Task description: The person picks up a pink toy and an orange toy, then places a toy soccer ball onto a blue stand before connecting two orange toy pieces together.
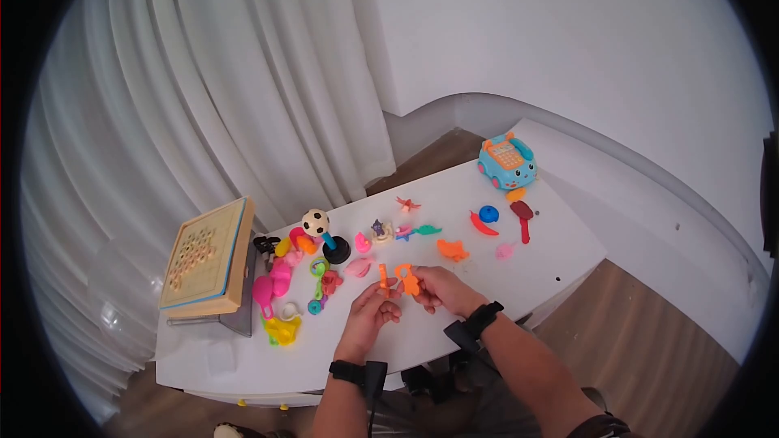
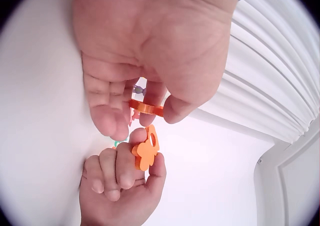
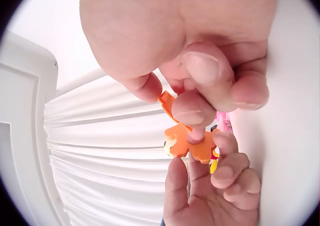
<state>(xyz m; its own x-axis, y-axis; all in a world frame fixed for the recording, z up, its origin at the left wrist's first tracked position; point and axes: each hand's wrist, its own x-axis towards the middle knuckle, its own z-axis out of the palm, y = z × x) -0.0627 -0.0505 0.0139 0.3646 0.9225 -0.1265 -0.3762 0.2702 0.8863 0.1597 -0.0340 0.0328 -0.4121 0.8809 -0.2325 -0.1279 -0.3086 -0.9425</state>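
Observation:
Above the white table [image 1: 487,292], both hands meet with an orange plastic toy piece in each. My left hand [image 1: 372,315] pinches one flat orange piece [image 2: 144,107] between thumb and fingers; it shows edge-on in the left wrist view and as a lobed shape in the right wrist view. My right hand [image 1: 445,289] pinches a second orange piece [image 1: 408,280], which has rounded lobes and a hole near one end. In the right wrist view, the two pieces overlap close together. Another orange animal-shaped piece [image 1: 453,250] lies on the table just beyond the right hand.
A blue toy telephone [image 1: 509,164] stands at the far right corner. Near it lie a red chili pepper toy [image 1: 484,225] and a blue toy [image 1: 488,213]. Left of my hands are several colourful toys, a soccer ball on a stand [image 1: 316,221] and a wooden board-game box [image 1: 207,259].

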